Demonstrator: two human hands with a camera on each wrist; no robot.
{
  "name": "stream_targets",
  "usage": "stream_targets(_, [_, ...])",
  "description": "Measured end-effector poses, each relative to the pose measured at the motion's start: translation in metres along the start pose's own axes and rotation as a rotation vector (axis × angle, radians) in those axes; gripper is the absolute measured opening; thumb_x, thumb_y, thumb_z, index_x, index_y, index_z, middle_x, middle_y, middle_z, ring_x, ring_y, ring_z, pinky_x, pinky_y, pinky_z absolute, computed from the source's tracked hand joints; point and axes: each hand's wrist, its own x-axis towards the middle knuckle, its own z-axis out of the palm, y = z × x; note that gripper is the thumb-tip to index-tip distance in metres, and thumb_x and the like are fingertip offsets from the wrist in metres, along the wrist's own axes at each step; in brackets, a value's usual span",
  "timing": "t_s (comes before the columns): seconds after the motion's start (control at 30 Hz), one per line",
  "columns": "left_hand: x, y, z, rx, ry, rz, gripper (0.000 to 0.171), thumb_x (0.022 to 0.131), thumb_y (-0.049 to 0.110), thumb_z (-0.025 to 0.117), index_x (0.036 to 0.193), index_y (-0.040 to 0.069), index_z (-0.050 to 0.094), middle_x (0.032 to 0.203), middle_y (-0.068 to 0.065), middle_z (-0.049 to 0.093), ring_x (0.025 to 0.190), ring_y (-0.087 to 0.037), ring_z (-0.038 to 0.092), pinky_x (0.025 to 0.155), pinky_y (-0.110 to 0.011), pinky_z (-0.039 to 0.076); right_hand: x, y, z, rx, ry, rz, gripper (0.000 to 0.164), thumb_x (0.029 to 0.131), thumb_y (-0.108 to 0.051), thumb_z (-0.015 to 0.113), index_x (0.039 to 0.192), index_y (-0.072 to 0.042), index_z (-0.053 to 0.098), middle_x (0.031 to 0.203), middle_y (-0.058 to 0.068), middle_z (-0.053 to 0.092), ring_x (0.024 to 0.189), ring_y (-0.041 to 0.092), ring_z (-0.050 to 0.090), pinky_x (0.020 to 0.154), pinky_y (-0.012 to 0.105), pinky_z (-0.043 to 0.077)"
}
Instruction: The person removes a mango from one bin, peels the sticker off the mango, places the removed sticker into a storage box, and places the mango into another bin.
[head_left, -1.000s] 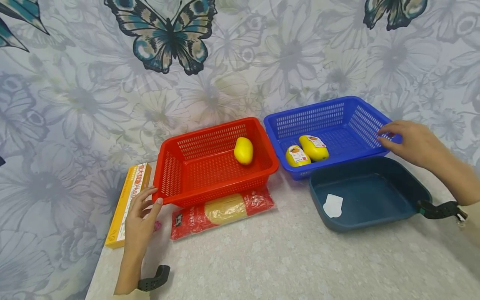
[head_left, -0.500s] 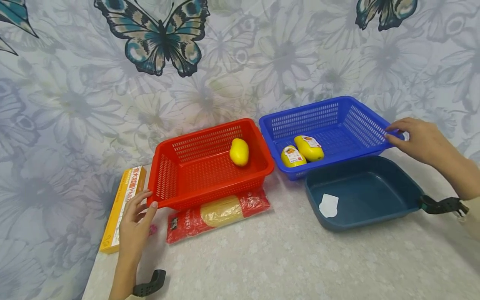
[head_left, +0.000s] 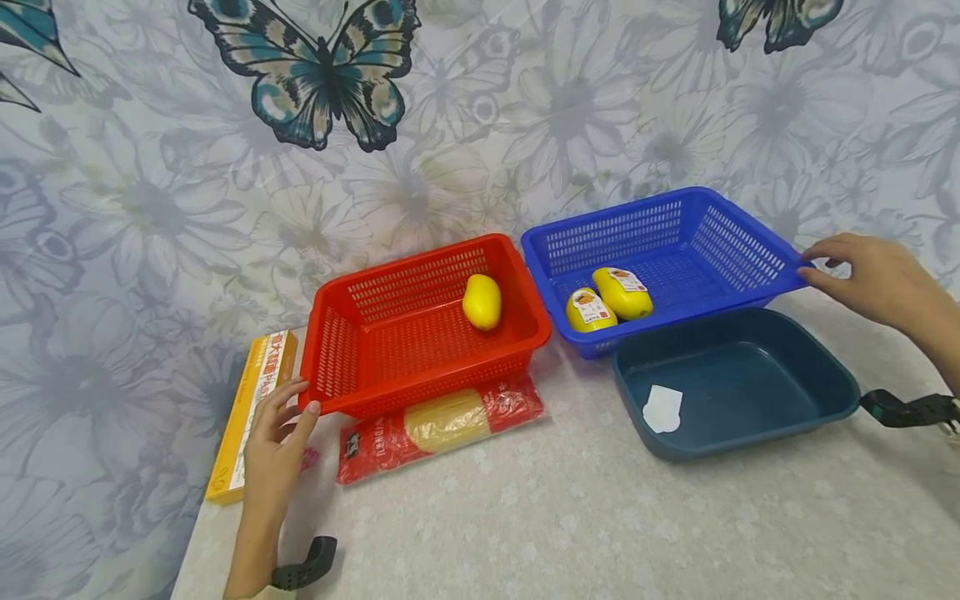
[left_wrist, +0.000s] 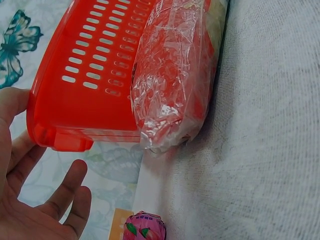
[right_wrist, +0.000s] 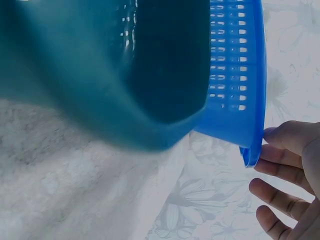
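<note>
Pinching red basket (head_left: 408, 342) and blue basket (head_left: 675, 279) corners, hands (head_left: 273, 442) (head_left: 873, 273) well apart

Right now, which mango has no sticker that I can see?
The mango alone in the red basket. It looks plain yellow, while the two mangoes in the blue basket each show a sticker.

"PAS" on the yellow box (head_left: 243, 412); 2 fruit labels (head_left: 627, 280) illegible

We see smooth, lightly glossy finishes on the red rectangular plastic basket (head_left: 412, 348) and the blue rectangular plastic basket (head_left: 693, 271).
</note>
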Motion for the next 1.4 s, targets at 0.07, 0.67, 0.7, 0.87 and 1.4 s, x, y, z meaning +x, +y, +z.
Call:
stream_targets(0.07, [0.001, 0.001, 0.002, 0.001, -0.001, -0.005, 0.05, 0.096, 0.044, 0.064, 0.144, 0.033, 0.053, 0.15, 0.015, 0.041, 0.124, -0.018, 0.052, 0.1, -0.025, 0.045, -0.002, 0.004, 0.0, 0.011, -0.006, 0.014, 0.032, 0.097, -0.018, 0.064, 0.116, 0.008, 0.063, 0.116, 0.037, 0.058, 0.099, 0.053, 0.054, 0.076, 0.069, 0.046])
stream_targets(0.67, [-0.004, 0.031, 0.005, 0.074, 0.029, 0.168, 0.045, 0.096, 0.036, 0.066, 0.139, 0.022, 0.059, 0.144, 0.001, 0.05, 0.128, -0.02, 0.046, 0.104, -0.053, 0.04, -0.001, 0.009, -0.001, 0.03, -0.013, 0.063, 0.046, 0.1, -0.035, 0.06, 0.121, 0.006, 0.062, 0.115, 0.036, 0.06, 0.099, 0.052, 0.056, 0.078, 0.067, 0.048])
stream_targets(0.7, [-0.004, 0.04, 0.007, 0.068, 0.026, 0.213, 0.044, 0.096, 0.034, 0.068, 0.137, 0.021, 0.06, 0.144, 0.0, 0.05, 0.129, -0.021, 0.046, 0.104, -0.055, 0.04, -0.001, 0.01, -0.001, 0.032, -0.01, 0.064, 0.046, 0.101, -0.036, 0.06, 0.121, 0.006, 0.062, 0.115, 0.036, 0.06, 0.099, 0.052, 0.056, 0.078, 0.067, 0.048])
stream_targets(0.87, [-0.002, 0.092, 0.028, 0.016, -0.071, 0.444, 0.043, 0.094, 0.027, 0.072, 0.135, 0.022, 0.061, 0.141, 0.001, 0.051, 0.133, -0.02, 0.043, 0.106, -0.06, 0.037, -0.005, 0.011, 0.002, 0.036, 0.01, 0.058, 0.045, 0.102, -0.033, 0.059, 0.12, 0.008, 0.062, 0.115, 0.036, 0.06, 0.099, 0.051, 0.057, 0.078, 0.066, 0.048])
stream_targets(1.4, [0.016, 0.164, 0.111, -0.1, -0.36, 0.589, 0.045, 0.093, 0.038, 0.072, 0.133, 0.021, 0.061, 0.133, 0.009, 0.055, 0.121, -0.018, 0.051, 0.102, -0.047, 0.044, -0.01, 0.008, 0.014, 0.072, 0.078, 0.005, 0.039, 0.101, -0.025, 0.062, 0.119, 0.009, 0.063, 0.118, 0.035, 0.06, 0.096, 0.049, 0.061, 0.077, 0.065, 0.05])
